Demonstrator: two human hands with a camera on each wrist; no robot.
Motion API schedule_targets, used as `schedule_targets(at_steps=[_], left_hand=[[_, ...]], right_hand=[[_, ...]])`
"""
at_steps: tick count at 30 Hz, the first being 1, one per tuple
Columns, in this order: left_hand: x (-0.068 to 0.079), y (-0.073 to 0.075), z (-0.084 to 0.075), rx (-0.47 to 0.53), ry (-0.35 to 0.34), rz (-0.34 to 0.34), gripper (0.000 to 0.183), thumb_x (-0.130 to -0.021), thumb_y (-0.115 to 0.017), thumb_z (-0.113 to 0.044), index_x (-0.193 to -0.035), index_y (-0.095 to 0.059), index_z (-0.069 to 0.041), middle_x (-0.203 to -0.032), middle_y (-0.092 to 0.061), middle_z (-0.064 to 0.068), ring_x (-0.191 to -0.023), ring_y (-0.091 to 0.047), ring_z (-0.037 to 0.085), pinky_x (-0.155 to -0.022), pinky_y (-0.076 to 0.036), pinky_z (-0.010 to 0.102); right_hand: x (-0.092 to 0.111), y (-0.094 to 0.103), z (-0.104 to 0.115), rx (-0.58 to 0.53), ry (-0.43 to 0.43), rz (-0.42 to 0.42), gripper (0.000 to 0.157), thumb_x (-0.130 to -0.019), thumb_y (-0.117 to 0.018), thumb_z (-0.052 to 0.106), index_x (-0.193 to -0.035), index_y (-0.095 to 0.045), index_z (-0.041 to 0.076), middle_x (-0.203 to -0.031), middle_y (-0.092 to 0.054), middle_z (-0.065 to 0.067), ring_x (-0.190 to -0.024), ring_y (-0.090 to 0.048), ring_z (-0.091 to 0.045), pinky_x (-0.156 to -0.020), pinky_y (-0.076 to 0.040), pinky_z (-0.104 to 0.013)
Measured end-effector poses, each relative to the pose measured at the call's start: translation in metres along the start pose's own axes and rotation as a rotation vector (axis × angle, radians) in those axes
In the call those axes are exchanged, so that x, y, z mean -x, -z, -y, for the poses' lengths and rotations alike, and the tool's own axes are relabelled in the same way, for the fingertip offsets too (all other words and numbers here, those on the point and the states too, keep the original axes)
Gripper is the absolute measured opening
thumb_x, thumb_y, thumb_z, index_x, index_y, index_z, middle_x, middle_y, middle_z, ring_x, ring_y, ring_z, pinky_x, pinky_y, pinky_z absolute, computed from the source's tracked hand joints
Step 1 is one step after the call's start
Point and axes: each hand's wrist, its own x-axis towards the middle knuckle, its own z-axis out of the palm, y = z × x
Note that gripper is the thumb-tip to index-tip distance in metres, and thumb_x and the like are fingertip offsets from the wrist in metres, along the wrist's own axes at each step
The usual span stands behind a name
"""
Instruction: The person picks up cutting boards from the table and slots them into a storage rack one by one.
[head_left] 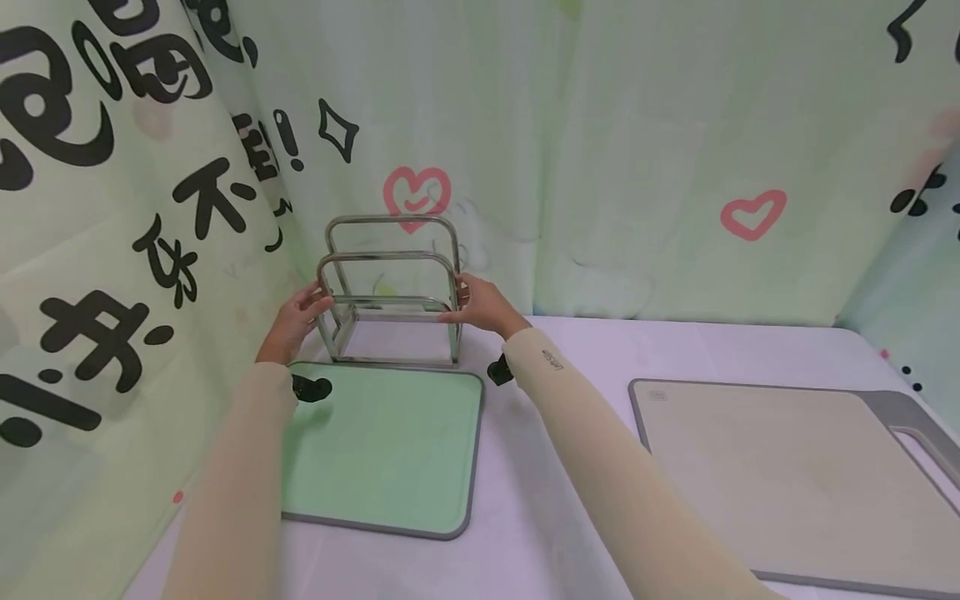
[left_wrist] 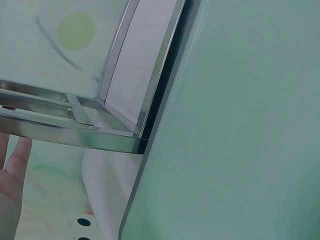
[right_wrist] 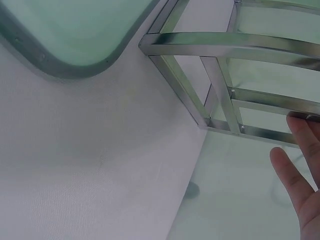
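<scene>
A silver metal rack (head_left: 388,256) with several upright loops stands at the back left of the table, just behind a green cutting board (head_left: 393,454). My left hand (head_left: 294,323) grips its left side. On the opposite side, my right hand (head_left: 486,308) holds the frame, thumb toward me and fingers behind. The left wrist view shows the rack's lower bar (left_wrist: 112,141) beside the board's grey edge; only part of the hand appears there. Fingers (right_wrist: 301,132) of the right hand touch a rack bar in the right wrist view.
A larger beige cutting board (head_left: 750,475) with a grey handle lies flat at the right. Printed curtains (head_left: 622,167) hang along the left side and back of the white table (head_left: 525,483).
</scene>
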Motion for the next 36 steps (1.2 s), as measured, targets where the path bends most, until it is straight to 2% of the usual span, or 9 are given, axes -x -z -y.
schedule_targets(at_steps=[10, 21, 30, 36], left_hand=[[-0.012, 0.004, 0.014, -0.023, -0.039, 0.002, 0.073, -0.093, -0.054, -0.038, -0.152, -0.016, -0.020, -0.157, -0.019, 0.013, -0.146, -0.017, 0.026, -0.120, -0.013, 0.045], [-0.012, -0.005, 0.012, -0.026, -0.039, 0.004, 0.075, -0.091, -0.057, -0.038, -0.152, -0.017, -0.017, -0.156, -0.020, 0.015, -0.146, -0.017, 0.028, -0.119, -0.014, 0.046], [0.005, -0.019, -0.006, -0.022, -0.020, 0.036, 0.071, -0.096, -0.053, -0.026, -0.152, -0.011, -0.013, -0.157, -0.016, 0.017, -0.147, -0.013, 0.028, -0.120, -0.012, 0.045], [-0.007, -0.021, 0.004, -0.029, -0.029, 0.024, 0.071, -0.095, -0.055, -0.028, -0.152, -0.015, -0.017, -0.157, -0.019, 0.014, -0.146, -0.015, 0.027, -0.120, -0.013, 0.045]], right_hand=[[0.004, 0.004, -0.001, 0.004, 0.015, 0.009, 0.081, -0.079, -0.076, 0.029, -0.144, -0.032, 0.005, -0.132, -0.053, -0.016, -0.123, -0.051, -0.027, -0.101, -0.046, -0.042], [0.006, 0.010, -0.009, 0.019, -0.006, 0.007, 0.081, -0.080, -0.075, 0.029, -0.144, -0.032, 0.007, -0.132, -0.053, -0.015, -0.124, -0.050, -0.027, -0.101, -0.045, -0.042], [0.011, 0.016, -0.016, 0.030, 0.000, 0.018, 0.081, -0.081, -0.074, 0.031, -0.145, -0.030, 0.007, -0.134, -0.052, -0.015, -0.124, -0.051, -0.026, -0.101, -0.046, -0.041], [0.015, 0.022, -0.018, 0.016, -0.006, 0.017, 0.078, -0.081, -0.074, 0.029, -0.143, -0.033, 0.005, -0.133, -0.052, -0.015, -0.125, -0.050, -0.027, -0.102, -0.045, -0.041]])
